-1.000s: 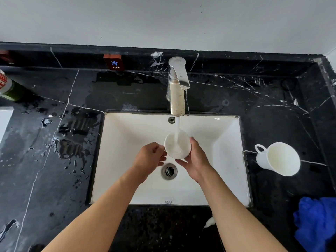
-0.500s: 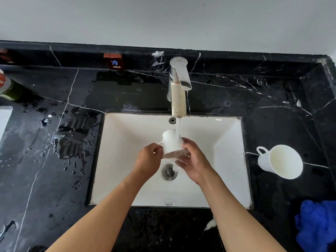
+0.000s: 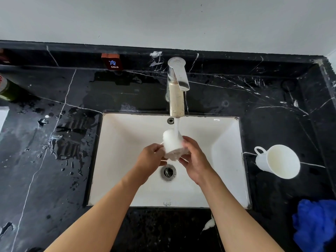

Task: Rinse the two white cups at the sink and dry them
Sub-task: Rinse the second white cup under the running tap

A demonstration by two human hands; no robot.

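Over the white sink (image 3: 127, 135) I hold one white cup (image 3: 172, 143) upside down, its bottom toward the tap. My left hand (image 3: 150, 162) grips its left side by the handle and my right hand (image 3: 195, 160) grips its right side. Water runs from the tap (image 3: 177, 88) onto the cup's bottom and outer wall. The second white cup (image 3: 277, 160) lies on its side on the black counter right of the sink, its opening toward me and its handle to the left.
A blue cloth (image 3: 316, 224) is bunched at the counter's front right. The black marble counter (image 3: 54, 160) left of the sink is wet. A "COLD" tag (image 3: 112, 62) sits on the back ledge. A green bottle (image 3: 7, 90) stands at far left. The drain (image 3: 168, 172) is uncovered.
I have turned the cup from mouth-up under the stream to upside down, so the water now hits its outside. Both hands stayed over the drain.
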